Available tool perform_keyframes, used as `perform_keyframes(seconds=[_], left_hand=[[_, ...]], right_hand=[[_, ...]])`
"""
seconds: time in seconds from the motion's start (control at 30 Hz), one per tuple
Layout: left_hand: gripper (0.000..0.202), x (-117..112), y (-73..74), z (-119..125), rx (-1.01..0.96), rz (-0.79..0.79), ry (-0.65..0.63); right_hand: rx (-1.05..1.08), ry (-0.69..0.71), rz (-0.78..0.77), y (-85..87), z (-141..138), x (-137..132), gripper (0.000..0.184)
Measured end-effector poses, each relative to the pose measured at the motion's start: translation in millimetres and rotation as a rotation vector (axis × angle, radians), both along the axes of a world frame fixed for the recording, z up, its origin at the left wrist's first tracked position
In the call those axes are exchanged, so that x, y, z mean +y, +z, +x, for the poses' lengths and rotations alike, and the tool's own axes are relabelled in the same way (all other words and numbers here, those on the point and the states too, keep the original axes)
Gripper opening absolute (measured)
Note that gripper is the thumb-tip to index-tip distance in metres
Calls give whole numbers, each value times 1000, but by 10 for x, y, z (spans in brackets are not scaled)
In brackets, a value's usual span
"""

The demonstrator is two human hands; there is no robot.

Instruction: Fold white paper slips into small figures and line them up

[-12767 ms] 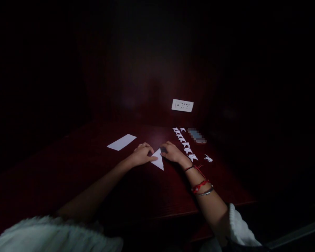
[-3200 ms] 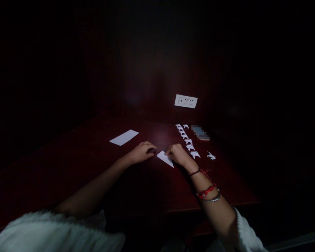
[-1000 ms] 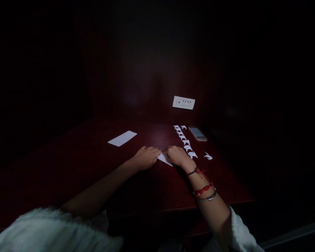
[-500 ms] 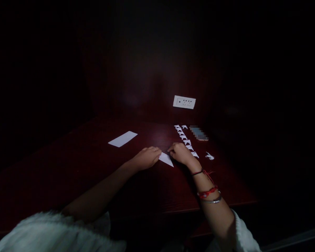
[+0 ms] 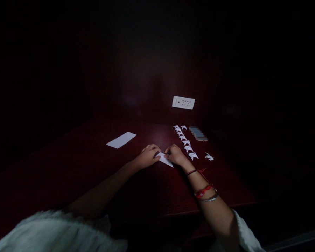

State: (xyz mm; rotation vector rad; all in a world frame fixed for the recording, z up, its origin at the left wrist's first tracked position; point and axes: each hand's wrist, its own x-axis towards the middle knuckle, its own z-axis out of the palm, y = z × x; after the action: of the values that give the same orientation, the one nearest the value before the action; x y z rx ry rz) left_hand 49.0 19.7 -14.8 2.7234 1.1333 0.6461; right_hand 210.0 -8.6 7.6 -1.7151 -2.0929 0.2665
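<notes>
A small piece of white paper (image 5: 166,160) with slanted edges lies on the dark red table in front of me. My left hand (image 5: 147,156), a ring on one finger, is closed on its left edge. From the other side my right hand (image 5: 174,154) has its curled fingers on the paper's upper right part. Its fingertips are partly hidden, and so are the folds beneath them. Just beyond my right hand, several small folded white paper pieces (image 5: 187,142) run in a slanting row.
A flat white paper sheet (image 5: 121,140) lies to the left. Right of the row are a phone (image 5: 198,133) with a blurred screen and a crumpled white scrap (image 5: 209,156). A white socket panel (image 5: 183,102) is on the wall behind. The table's front edge (image 5: 178,212) runs near me.
My right hand has moved left and in onto the paper, its fingers now touching it. My left hand has shifted slightly left, still at the paper's edge.
</notes>
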Motion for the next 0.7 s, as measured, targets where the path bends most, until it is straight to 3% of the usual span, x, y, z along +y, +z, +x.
perform_keyframes(seconds=[0.37, 0.7], left_hand=[[26, -35, 50, -21, -75, -36, -7], [9, -80, 217, -31, -268, 105, 5]], right_hand=[[83, -9, -56, 39, -13, -5, 11], [181, 120, 209, 130, -43, -57, 11]])
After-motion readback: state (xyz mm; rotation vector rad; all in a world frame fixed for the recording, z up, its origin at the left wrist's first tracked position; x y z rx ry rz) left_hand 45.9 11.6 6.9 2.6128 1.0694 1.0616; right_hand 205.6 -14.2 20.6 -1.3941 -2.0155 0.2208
